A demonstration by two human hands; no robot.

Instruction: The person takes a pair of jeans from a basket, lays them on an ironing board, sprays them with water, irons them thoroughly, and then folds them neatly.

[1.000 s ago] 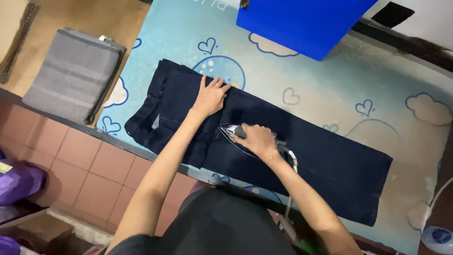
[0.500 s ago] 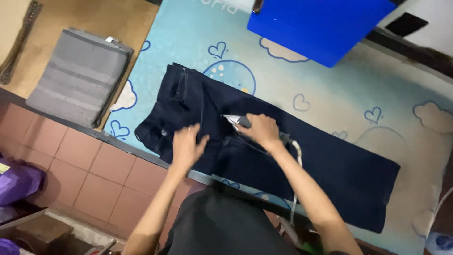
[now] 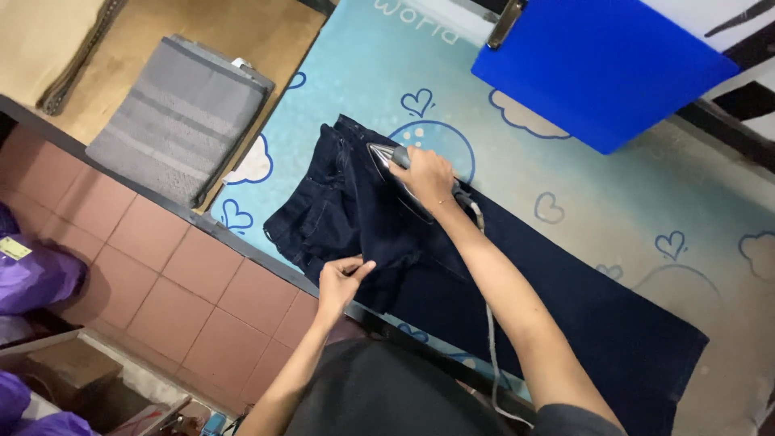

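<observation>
Seen from above, a pair of dark navy jeans [image 3: 484,299] lies flat on a pale blue padded cloth with heart and cloud prints [image 3: 581,186], waistband toward ten o'clock, legs running to the four o'clock corner. The right hand [image 3: 425,173] is clenched around the handle of a grey iron [image 3: 400,182], which rests on the seat of the jeans, its tip pointing to ten o'clock; its cord trails down along the forearm. The left hand [image 3: 343,278] pinches the near hem of the jeans between thumb and fingers, right at the cloth's six o'clock edge, where the surface drops to a red tiled floor [image 3: 161,274]. Bare cloth lies open from twelve to three o'clock. A blue board [image 3: 601,64] overhangs the cloth at one o'clock. A folded grey towel [image 3: 182,117] lies at ten o'clock, just past the cloth's edge. Purple bags [image 3: 36,278] lie at eight o'clock.
</observation>
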